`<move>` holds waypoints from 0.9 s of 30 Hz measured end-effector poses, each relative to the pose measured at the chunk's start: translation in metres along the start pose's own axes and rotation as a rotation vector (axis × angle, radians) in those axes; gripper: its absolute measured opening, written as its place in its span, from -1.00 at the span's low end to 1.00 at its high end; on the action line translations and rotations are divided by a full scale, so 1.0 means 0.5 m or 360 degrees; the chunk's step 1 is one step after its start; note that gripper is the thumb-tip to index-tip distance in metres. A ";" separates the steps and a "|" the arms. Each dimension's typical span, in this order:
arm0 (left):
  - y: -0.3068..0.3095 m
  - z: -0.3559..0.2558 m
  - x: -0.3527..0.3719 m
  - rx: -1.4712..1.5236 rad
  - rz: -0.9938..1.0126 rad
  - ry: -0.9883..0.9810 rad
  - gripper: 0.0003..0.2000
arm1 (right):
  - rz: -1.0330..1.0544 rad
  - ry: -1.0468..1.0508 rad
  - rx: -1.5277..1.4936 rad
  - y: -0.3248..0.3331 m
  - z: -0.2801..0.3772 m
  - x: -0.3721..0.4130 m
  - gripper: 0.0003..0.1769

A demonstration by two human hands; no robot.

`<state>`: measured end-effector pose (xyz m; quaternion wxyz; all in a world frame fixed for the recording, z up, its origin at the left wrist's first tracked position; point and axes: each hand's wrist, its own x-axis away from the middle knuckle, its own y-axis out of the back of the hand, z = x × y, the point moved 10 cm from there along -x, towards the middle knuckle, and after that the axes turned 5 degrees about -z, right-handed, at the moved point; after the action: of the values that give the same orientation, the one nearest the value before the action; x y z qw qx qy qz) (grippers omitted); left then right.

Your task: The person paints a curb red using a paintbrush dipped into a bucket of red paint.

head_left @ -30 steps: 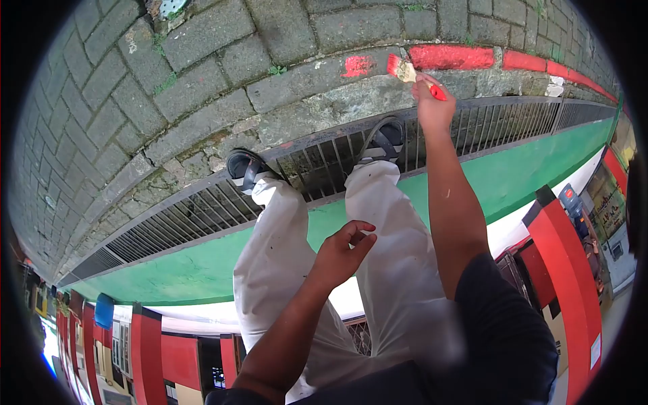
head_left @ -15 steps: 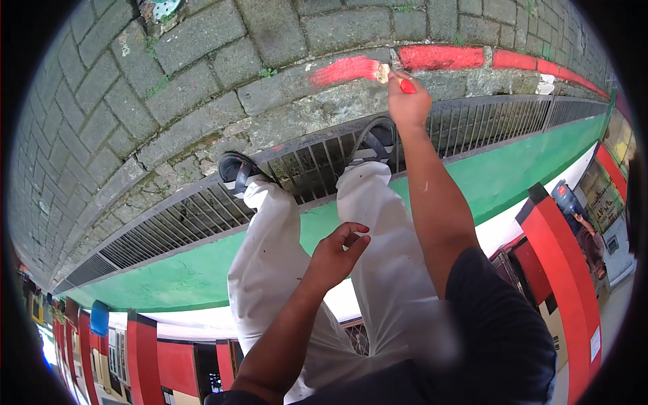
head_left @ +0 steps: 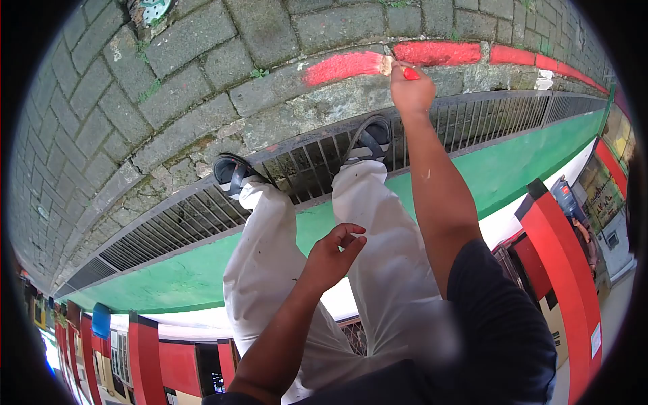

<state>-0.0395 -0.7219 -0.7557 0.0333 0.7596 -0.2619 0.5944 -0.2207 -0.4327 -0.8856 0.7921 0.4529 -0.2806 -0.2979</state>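
My right hand [head_left: 413, 89] is closed round a paintbrush, whose pale bristles [head_left: 386, 65] touch the kerb stone near the right end of a fresh red stroke [head_left: 343, 67]. A red part of the brush [head_left: 411, 73] shows between the fingers. To the right, more kerb stones carry red paint [head_left: 439, 53]. My left hand [head_left: 337, 252] hangs over my white trousers with its fingers loosely curled but apart, holding nothing.
A metal drain grating [head_left: 290, 165] runs below the kerb, with my sandalled feet [head_left: 233, 174] on it. Behind lies a green surface [head_left: 169, 273]. Grey pavers [head_left: 192, 44] spread beyond the kerb. Another person [head_left: 584, 233] is at the far right.
My right hand and the brush have shifted slightly right along the kerb. The red stroke looks a little fuller. The view has shifted slightly; my left hand is nearly unchanged.
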 end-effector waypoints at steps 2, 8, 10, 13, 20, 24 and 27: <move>0.003 -0.002 -0.003 0.0036 -0.0014 -0.0014 -0.75 | -0.0089 0.0232 0.0131 0.032 0.034 -0.014 -0.75; -0.013 -0.012 -0.011 0.0007 0.0029 0.0083 -0.76 | 0.0380 0.0701 -0.0203 -0.065 0.106 0.109 -0.80; -0.015 -0.013 -0.012 0.0013 0.0043 0.0118 -0.77 | 0.0573 0.0018 -0.0729 -0.105 0.036 0.101 -0.81; -0.018 -0.014 -0.014 0.0030 0.0028 0.0089 -0.77 | 0.0146 -0.0089 -0.0241 -0.032 -0.029 0.012 -0.81; -0.029 -0.017 -0.020 0.0093 0.0069 0.0110 -0.77 | 0.0455 0.1077 -0.0027 -0.069 0.173 0.122 -0.83; -0.025 -0.021 -0.023 0.0079 0.0057 0.0113 -0.77 | 0.0623 0.0124 -0.0631 -0.143 0.083 0.098 -0.81; -0.026 -0.015 -0.021 0.0098 0.0081 0.0122 -0.76 | 0.0125 -0.0047 -0.0269 -0.049 -0.002 0.008 -0.83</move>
<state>-0.0421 -0.7043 -0.7599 0.0048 0.7300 -0.2611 0.6316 -0.2225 -0.4451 -0.9070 0.8342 0.3687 -0.2838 -0.2960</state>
